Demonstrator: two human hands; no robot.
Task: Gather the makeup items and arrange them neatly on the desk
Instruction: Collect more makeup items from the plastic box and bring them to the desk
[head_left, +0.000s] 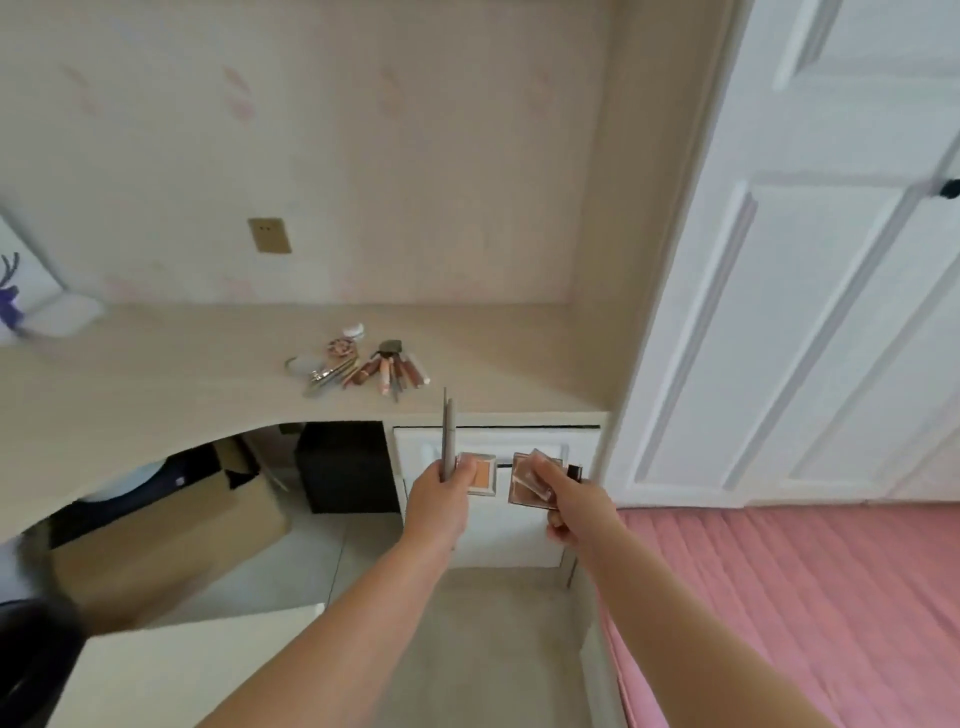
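Grey pencils (448, 434) upright, tips toward desk (156, 374), pinched with compact (483, 474) in left hand (440, 493); right hand (571, 506) fingers curled round palettes (532, 480).

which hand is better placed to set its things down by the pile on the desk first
Left, probably. The left hand, holding thin pencils and a compact, sits almost directly below the pile. The right hand, holding palettes, is further off toward the door.
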